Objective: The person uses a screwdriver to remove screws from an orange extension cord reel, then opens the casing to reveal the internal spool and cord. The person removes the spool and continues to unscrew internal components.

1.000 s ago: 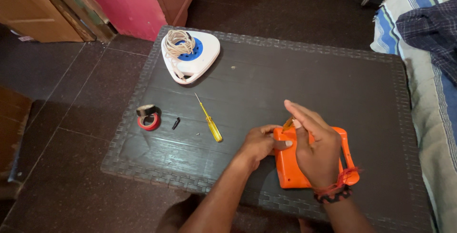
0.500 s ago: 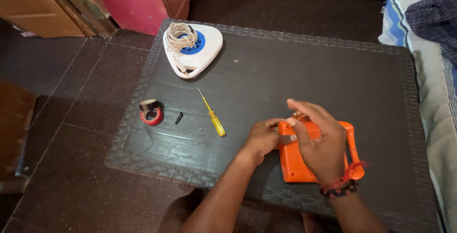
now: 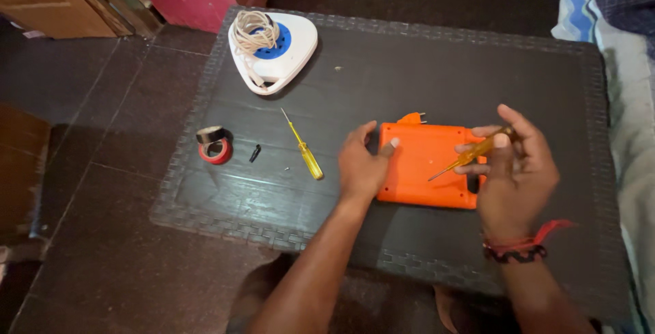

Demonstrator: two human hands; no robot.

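Observation:
An orange flat plastic casing (image 3: 423, 163) lies on a dark low table (image 3: 437, 68). My left hand (image 3: 361, 167) presses on the casing's left edge, thumb on its top face. My right hand (image 3: 515, 170) holds a small yellow-handled screwdriver (image 3: 471, 154), its tip pointing down-left over the casing's middle. A red and black thread band circles my right wrist.
A second yellow screwdriver (image 3: 303, 146) lies left of my left hand. Two tape rolls, black and red (image 3: 215, 144), a small black piece (image 3: 254, 152) and a tiny screw lie nearby. A white triangular extension reel with coiled cord (image 3: 271, 51) sits far left. Bedding is at the right edge.
My right hand has lifted off the casing and now holds a screwdriver over it. My left hand has shifted to the casing's left edge.

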